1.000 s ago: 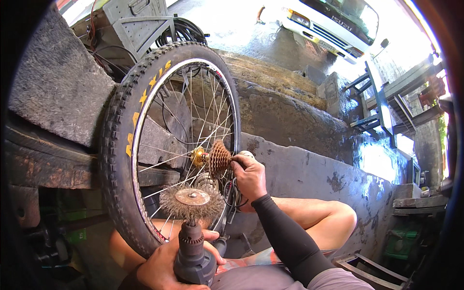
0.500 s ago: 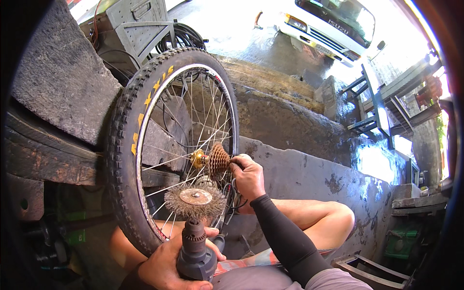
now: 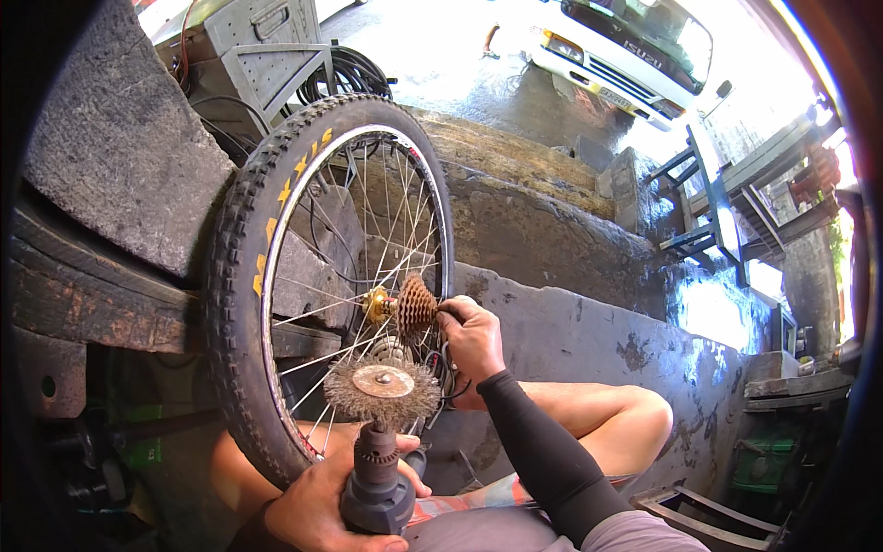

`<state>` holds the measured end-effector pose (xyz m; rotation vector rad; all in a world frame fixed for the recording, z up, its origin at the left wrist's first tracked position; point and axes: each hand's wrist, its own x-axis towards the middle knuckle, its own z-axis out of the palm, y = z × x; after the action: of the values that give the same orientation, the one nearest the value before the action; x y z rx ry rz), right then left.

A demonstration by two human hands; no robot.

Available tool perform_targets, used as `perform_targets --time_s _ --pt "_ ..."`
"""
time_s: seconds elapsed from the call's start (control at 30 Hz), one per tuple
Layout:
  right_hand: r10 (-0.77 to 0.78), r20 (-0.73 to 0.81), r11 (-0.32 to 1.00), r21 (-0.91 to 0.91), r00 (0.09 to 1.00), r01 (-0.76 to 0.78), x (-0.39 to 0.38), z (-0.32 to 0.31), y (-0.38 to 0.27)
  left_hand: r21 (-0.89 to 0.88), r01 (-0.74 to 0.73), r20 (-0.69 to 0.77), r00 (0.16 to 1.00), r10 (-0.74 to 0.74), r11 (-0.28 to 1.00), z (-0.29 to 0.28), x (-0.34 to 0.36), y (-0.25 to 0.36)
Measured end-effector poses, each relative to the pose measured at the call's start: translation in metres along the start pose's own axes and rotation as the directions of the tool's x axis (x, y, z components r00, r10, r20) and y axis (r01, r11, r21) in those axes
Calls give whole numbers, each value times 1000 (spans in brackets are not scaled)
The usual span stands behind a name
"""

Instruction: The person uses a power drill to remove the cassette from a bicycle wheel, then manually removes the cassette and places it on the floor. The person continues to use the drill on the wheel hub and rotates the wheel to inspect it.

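A bicycle wheel point(image 3: 241, 276) with a knobby black tyre stands upright in front of me. On its gold hub point(image 3: 376, 304) sits a rusty brown cassette point(image 3: 417, 306). My right hand point(image 3: 473, 337) pinches at the axle end on the cassette's outer side; what lies between the fingertips is mostly hidden. My left hand point(image 3: 317, 506) wraps round a dark power drill point(image 3: 377, 497), pointing up. The drill's chuck carries a round wire wheel brush point(image 3: 384, 391), just below the cassette and apart from it, in front of the spokes.
Heavy timber and stone blocks point(image 3: 120, 129) stand left of the wheel. Behind it are a grey metal box point(image 3: 248, 55) and coiled black cable point(image 3: 345, 74). A low concrete ledge point(image 3: 589, 322) runs to the right. Farther off stand a blue metal frame point(image 3: 704, 202) and a white truck point(image 3: 625, 60).
The drill and its brush have shifted slightly to the right and down, and the brush has tilted a little. My right hand has stayed at the axle end.
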<state>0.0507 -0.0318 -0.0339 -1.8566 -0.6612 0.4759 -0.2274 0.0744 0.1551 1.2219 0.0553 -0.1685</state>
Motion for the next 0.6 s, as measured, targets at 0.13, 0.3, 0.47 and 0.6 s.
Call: perform_targets --time_s 0.13,0.3,0.47,0.6 --pt "49 7 997 65 999 -49 -1 2 2 21 104 -52 993 -102 994 4 0 12" --pt "-98 -21 995 -37 995 97 2 3 -1 143 38 -75 997 -28 989 10 6 23" --pt "16 36 1000 -1 999 -16 5 -5 17 48 137 -66 989 -134 989 14 6 29" --pt "97 107 994 -60 990 -91 6 -2 2 23 -96 -143 985 98 995 18 3 18"
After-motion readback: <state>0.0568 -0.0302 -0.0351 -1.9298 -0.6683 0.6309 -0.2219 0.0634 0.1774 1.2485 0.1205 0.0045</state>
